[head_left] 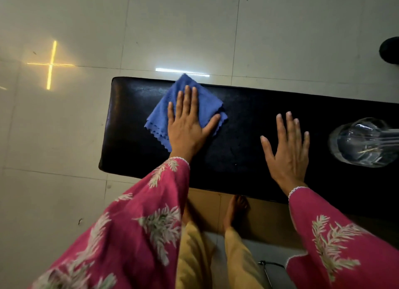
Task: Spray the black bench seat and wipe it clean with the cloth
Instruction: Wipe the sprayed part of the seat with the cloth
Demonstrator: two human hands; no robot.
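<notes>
The black bench seat (248, 116) runs across the middle of the view from left to right. A folded blue cloth (172, 98) lies on its left part, near the far edge. My left hand (187, 124) presses flat on the cloth, fingers spread and thumb over its right corner. My right hand (287, 150) rests open on the bare seat further right, fingers apart, holding nothing. A clear plastic spray bottle (364, 144) stands on the seat at the right edge of the view, seen from above.
Pale tiled floor (172, 29) surrounds the bench, with light reflections on it. My bare feet (235, 209) stand at the bench's near edge. A dark object (389, 51) sits on the floor at the far right.
</notes>
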